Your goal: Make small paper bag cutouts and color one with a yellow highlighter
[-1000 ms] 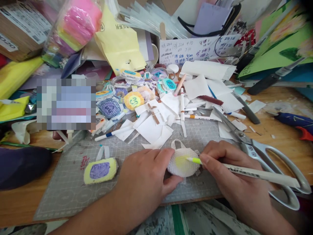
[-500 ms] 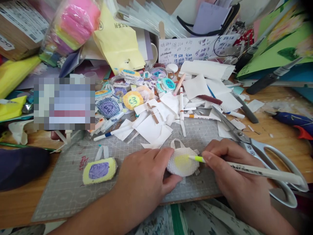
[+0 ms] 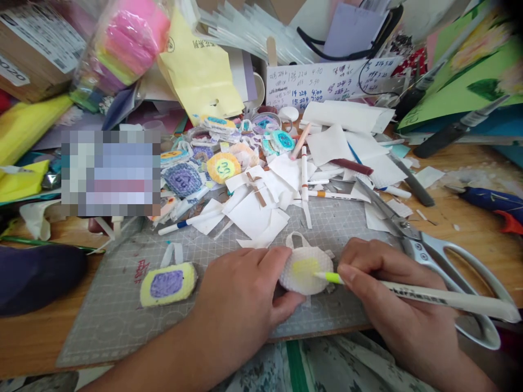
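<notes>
My left hand (image 3: pixel 253 288) grips the left edge of a white, textured oval tag (image 3: pixel 290 280), fingers on top and thumb below. A small white loop rises from the tag's upper edge, and a yellow patch covers part of its face. My right hand (image 3: pixel 388 294) is closed around a white marker (image 3: pixel 445 298) with a yellow-green tip, which meets the tag at the patch. Left of my hands, a yellow tag with a purple centre (image 3: pixel 167 284) lies on the grey cutting mat (image 3: pixel 110 321); it has a white loop too.
Large scissors (image 3: pixel 417 245) lie under and beyond my right hand. Behind the mat are paper scraps (image 3: pixel 261 198), capped markers and a heap of coloured tags (image 3: pixel 223 166). Blue-handled pliers (image 3: pixel 490 198) sit at the right. A dark rounded object (image 3: pixel 41 280) is at the left edge.
The marker tip and my right hand have shifted slightly right and down across the tag. The yellow patch looks brighter. My left hand keeps its hold.
</notes>
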### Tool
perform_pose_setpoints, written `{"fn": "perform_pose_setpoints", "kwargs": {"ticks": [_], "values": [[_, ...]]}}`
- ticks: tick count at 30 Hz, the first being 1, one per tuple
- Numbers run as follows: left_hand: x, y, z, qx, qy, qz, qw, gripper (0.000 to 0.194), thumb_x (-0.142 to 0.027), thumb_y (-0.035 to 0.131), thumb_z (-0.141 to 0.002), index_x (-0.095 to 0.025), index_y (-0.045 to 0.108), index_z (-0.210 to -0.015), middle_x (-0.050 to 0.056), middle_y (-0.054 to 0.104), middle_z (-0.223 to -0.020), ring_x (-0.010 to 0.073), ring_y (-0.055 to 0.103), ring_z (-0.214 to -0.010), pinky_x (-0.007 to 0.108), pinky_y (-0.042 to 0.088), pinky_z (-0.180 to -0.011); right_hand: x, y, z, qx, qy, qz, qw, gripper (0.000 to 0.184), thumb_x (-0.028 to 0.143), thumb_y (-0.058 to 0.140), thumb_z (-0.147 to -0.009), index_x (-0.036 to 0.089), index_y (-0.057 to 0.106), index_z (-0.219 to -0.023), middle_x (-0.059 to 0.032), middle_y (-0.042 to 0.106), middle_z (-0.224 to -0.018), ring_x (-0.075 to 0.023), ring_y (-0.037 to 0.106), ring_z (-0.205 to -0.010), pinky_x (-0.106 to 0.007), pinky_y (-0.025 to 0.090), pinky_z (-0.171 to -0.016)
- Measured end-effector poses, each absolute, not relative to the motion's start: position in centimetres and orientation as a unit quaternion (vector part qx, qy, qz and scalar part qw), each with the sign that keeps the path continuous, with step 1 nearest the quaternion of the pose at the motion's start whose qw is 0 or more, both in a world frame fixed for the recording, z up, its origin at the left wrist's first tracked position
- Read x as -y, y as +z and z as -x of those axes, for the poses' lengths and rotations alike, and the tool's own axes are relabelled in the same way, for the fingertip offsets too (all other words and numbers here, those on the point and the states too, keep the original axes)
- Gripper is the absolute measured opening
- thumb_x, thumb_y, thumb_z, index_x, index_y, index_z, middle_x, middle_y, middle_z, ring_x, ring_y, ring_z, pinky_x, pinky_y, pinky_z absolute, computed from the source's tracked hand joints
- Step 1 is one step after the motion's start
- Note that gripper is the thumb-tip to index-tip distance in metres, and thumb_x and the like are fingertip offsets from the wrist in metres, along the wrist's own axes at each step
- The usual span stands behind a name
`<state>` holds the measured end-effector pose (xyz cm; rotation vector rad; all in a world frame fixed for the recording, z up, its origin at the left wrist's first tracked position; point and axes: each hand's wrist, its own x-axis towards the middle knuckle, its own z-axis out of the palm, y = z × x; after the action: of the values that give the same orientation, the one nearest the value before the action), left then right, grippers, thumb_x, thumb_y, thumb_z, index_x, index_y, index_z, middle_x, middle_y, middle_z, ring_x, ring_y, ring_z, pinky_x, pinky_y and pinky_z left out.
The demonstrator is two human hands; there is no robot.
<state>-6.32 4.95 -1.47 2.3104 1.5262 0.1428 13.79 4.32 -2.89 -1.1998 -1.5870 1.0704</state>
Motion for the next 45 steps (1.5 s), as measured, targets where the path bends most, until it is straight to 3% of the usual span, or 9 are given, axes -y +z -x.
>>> {"fn": "perform_pose_setpoints", "kwargs": {"ticks": [29, 37, 41, 45], "values": [[-4.93, -1.47, 6.34, -0.539, 0.052, -0.819, 0.190, 0.035, -0.041, 0.069, -0.076, -0.023, 0.059, -0.104, 0.006, 0.072, -0.094, 0.0311, 0.067, -0.081, 0.045, 0.053, -0.069, -4.59, -1.95, -13.50, 0.712, 0.397, 0.460, 0.352, 0.023, 0.018, 0.054, -0.091, 0.020, 0.050, -0.069, 0.0020, 0.052, -0.066, -0.0127, 0.049, -0.058, -0.026, 0.036, -0.052], [-4.93, -1.50, 6.41, -0.539, 0.053, -0.820, 0.186, 0.036, -0.039, 0.070, -0.075, -0.023, 0.060, -0.105, 0.006, 0.072, -0.095, 0.0309, 0.068, -0.082, 0.045, 0.053, -0.069, -4.55, -2.49, -13.45, 0.694, 0.402, 0.469, 0.371, 0.021, 0.018, 0.056, -0.091, 0.020, 0.052, -0.070, 0.0015, 0.053, -0.068, -0.0133, 0.050, -0.060, -0.026, 0.037, -0.054], [-4.78, -1.47, 6.37, -0.538, 0.053, -0.819, 0.190, 0.037, -0.041, 0.069, -0.076, -0.023, 0.060, -0.106, 0.006, 0.072, -0.096, 0.0313, 0.068, -0.083, 0.046, 0.053, -0.070, -4.51, -2.55, -13.48, 0.669, 0.394, 0.470, 0.420, 0.015, 0.016, 0.057, -0.091, 0.021, 0.054, -0.077, 0.0008, 0.056, -0.073, -0.0148, 0.053, -0.065, -0.027, 0.039, -0.057], [-4.83, -1.54, 6.29, -0.540, 0.053, -0.817, 0.195, 0.034, -0.041, 0.068, -0.077, -0.022, 0.060, -0.105, 0.006, 0.072, -0.093, 0.0315, 0.068, -0.082, 0.047, 0.053, -0.070, -4.79, -2.10, -13.06, 0.725, 0.373, 0.443, 0.373, 0.013, 0.017, 0.057, -0.091, 0.020, 0.056, -0.078, -0.0002, 0.056, -0.071, -0.0153, 0.053, -0.064, -0.027, 0.039, -0.056]]}}
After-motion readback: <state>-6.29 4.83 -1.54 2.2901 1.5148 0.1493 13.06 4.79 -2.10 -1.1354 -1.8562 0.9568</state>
